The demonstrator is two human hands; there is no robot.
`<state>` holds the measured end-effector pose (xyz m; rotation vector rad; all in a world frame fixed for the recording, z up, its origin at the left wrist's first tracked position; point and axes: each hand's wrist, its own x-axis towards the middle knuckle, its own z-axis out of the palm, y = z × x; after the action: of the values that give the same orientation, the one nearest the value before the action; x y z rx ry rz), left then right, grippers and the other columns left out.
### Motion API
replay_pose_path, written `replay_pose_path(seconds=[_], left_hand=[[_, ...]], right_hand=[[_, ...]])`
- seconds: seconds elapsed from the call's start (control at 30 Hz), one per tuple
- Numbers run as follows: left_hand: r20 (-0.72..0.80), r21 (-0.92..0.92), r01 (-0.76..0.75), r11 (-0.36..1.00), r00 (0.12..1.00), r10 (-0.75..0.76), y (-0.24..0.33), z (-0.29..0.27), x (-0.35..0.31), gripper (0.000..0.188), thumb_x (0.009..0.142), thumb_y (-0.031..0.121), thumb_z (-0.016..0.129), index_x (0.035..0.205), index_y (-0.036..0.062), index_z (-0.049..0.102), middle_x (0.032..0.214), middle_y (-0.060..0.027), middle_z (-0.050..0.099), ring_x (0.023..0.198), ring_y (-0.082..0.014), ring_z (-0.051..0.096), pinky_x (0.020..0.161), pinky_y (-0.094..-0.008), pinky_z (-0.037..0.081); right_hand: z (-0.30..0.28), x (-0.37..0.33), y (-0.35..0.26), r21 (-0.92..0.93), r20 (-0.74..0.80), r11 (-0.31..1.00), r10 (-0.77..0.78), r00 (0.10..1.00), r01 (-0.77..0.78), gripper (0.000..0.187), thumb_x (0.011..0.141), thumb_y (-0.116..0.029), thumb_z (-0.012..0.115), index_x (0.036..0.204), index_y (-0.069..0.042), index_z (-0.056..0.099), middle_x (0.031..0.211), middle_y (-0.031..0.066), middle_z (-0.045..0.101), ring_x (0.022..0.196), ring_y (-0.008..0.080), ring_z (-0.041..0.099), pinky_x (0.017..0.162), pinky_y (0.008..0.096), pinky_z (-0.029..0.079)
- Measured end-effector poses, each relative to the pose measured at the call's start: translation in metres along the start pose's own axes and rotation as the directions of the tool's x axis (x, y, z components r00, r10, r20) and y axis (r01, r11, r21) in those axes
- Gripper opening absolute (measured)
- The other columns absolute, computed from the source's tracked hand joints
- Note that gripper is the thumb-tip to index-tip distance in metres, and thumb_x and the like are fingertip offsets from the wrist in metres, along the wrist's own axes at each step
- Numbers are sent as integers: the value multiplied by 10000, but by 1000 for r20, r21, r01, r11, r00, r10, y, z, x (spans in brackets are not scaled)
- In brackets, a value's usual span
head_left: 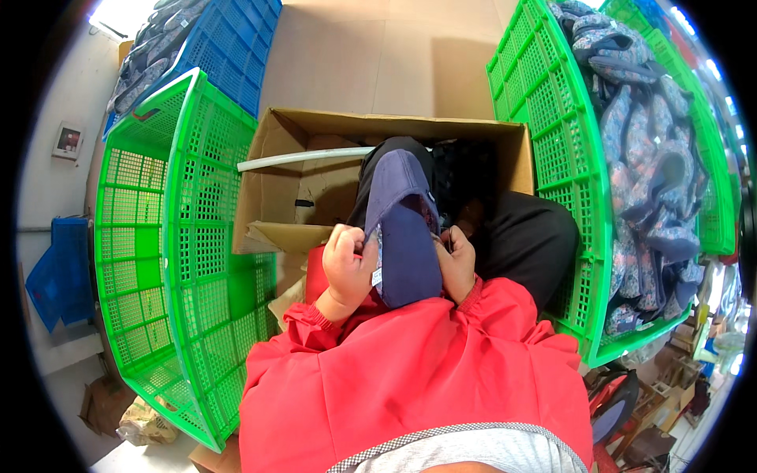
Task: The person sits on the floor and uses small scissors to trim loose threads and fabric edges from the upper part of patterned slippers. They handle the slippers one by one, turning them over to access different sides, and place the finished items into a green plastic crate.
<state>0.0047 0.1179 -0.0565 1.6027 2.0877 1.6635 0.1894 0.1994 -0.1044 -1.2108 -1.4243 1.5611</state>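
A navy cloth slipper (408, 236) with a flowered lining lies over my lap, its rounded toe pointing away from me. My left hand (349, 262) grips its left edge, with the fingers curled in and a small white label beside them. On the opposite edge, my right hand (457, 260) pinches the cloth between thumb and fingers. The slipper's toe rests against my dark-trousered knee.
In front of me stands an open cardboard box (272, 197) with a white tube (307, 159) across it. A green crate (185, 260) is at left, below a blue crate (236, 59). At right, another green crate (552, 118) holds many flowered slippers (646, 165).
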Motion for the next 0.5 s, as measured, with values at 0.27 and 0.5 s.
replay_pose_path(seconds=[0.27,0.5], left_hand=[[152,-680,571,460,724,-673,-5,26,6,130,989,46,598,1052,47,484,1000,-9,531,874,-75,503,761,-215,441],[14,-512,389,766,895,-445,-2,22,9,194,935,-62,621,1094,18,544,1156,-67,508,990,-103,540,768,-218,498]], right_hand=[[6,12,-4,63,-21,998,-20,1000,21,207,961,-61,667,815,-49,521,739,-54,482,684,23,421,606,201,365],[6,16,-7,64,-45,998,17,999,-14,195,970,-93,668,832,-39,542,742,-44,512,676,33,436,607,209,378]])
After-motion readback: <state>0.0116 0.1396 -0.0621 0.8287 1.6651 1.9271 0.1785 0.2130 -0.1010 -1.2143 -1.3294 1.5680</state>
